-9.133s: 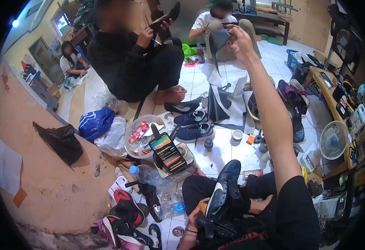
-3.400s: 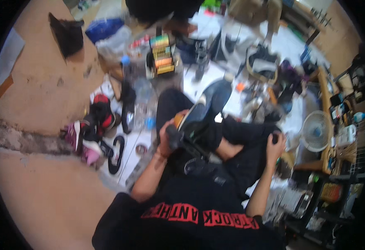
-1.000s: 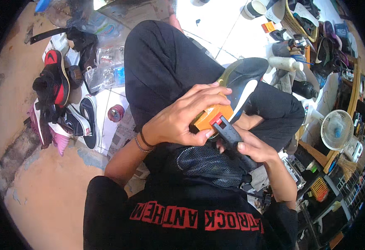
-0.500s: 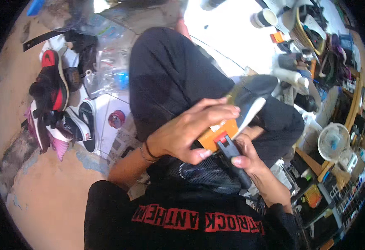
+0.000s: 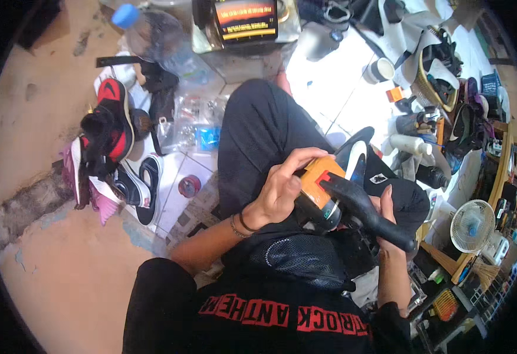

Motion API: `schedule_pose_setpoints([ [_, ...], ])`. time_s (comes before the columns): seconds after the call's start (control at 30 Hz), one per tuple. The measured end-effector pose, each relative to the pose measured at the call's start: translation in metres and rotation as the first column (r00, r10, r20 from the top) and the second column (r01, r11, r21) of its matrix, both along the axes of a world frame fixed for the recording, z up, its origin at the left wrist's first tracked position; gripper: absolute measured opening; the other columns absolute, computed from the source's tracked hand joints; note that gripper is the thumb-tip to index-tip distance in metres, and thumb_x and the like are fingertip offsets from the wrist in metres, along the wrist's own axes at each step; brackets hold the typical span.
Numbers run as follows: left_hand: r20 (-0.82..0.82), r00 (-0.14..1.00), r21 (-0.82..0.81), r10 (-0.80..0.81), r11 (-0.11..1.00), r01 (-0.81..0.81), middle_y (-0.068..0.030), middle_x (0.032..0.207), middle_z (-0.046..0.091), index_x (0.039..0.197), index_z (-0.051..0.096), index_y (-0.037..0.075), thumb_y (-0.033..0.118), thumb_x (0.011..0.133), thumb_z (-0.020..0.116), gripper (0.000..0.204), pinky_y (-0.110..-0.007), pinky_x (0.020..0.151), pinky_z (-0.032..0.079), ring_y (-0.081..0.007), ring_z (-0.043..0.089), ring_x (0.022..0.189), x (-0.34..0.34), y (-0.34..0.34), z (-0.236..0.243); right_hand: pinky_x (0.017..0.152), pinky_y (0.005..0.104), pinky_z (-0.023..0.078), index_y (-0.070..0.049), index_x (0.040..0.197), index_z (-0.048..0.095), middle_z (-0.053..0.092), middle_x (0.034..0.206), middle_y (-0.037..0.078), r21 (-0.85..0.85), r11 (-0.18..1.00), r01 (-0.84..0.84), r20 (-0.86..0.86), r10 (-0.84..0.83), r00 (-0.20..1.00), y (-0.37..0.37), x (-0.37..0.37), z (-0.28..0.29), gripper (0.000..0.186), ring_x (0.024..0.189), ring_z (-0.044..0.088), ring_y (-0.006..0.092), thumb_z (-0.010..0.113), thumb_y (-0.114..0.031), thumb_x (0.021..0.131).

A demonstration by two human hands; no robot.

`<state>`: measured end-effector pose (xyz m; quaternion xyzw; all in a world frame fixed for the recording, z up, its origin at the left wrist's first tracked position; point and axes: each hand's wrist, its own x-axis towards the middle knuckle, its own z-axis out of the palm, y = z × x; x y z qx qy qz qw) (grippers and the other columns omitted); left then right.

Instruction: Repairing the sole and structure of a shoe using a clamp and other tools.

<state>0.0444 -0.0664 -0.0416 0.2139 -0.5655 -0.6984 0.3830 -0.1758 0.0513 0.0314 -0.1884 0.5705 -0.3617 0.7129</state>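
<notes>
Left of the orange block (image 5: 312,185), the left hand (image 5: 283,194) grasps it; right of it, the right hand (image 5: 386,207) lies behind the black handle (image 5: 367,209), grip unclear.

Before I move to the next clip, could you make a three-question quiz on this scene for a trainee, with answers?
1. Multiple choice: what colour is the block that the left hand holds?
A) white
B) orange
C) blue
2. True or false: the white fan is on the person's right.
3. Fill in: the clear bottle at the picture's upper left has a ____ cap.

Key: 1. B; 2. true; 3. blue
</notes>
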Motion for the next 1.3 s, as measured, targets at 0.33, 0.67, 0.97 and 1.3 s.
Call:
schedule_pose_setpoints([
  [0.33, -0.17, 0.985, 0.324, -0.01, 0.944, 0.065, -0.0289, 0.129, 0.064, 0.138, 0.048, -0.002, 0.068, 0.105, 0.014, 0.084, -0.042, 0.11, 0.048, -0.0333, 0.064, 0.123, -0.001, 0.026, 0.02, 0.074, 0.0281, 0.05, 0.006, 0.113, 0.07, 0.07, 0.093, 0.008, -0.418, 0.908, -0.029, -0.491, -0.199, 0.848, 0.032, 0.002, 0.071, 0.028, 0.084, 0.064, 0.013, 0.061, -0.019, 0.102],
  [0.67, -0.143, 0.967, 0.434, -0.21, 0.865, 0.252, -0.0105, 0.117, 0.069, 0.122, 0.064, 0.0, 0.067, 0.107, 0.013, 0.085, -0.029, 0.105, 0.045, -0.0161, 0.064, 0.112, -0.012, 0.037, 0.059, 0.103, 0.0396, 0.047, 0.0, 0.128, 0.064, 0.066, 0.128, 0.016, -0.294, 0.838, -0.459, -0.65, 0.178, 0.739, 0.053, -0.025, 0.073, 0.057, 0.119, 0.062, 0.0262, 0.082, -0.032, 0.084],
  [0.97, 0.051, 0.899, 0.593, -0.434, 0.738, 0.323, -0.0097, 0.117, 0.066, 0.129, 0.059, 0.007, 0.073, 0.103, 0.018, 0.082, -0.027, 0.077, 0.06, -0.0141, 0.067, 0.104, -0.015, 0.031, 0.076, 0.089, 0.0319, 0.048, 0.005, 0.133, 0.056, 0.061, 0.104, 0.007, -0.294, 0.855, -0.427, -0.545, 0.217, 0.81, 0.101, -0.039, -0.006, 0.069, 0.098, 0.056, 0.0156, 0.068, -0.052, 0.096],
  [1.3, -0.09, 0.921, 0.328, -0.378, 0.862, 0.386, -0.0096, 0.12, 0.06, 0.153, 0.034, 0.01, 0.047, 0.11, 0.04, 0.057, -0.03, 0.067, 0.062, -0.0179, 0.071, 0.093, -0.02, 0.039, 0.085, 0.111, 0.0351, 0.039, 0.009, 0.148, 0.044, 0.055, 0.143, 0.013, -0.519, 0.852, -0.07, -0.319, -0.117, 0.941, 0.116, -0.02, -0.01, 0.091, 0.13, 0.052, 0.0223, 0.056, -0.066, 0.098],
])
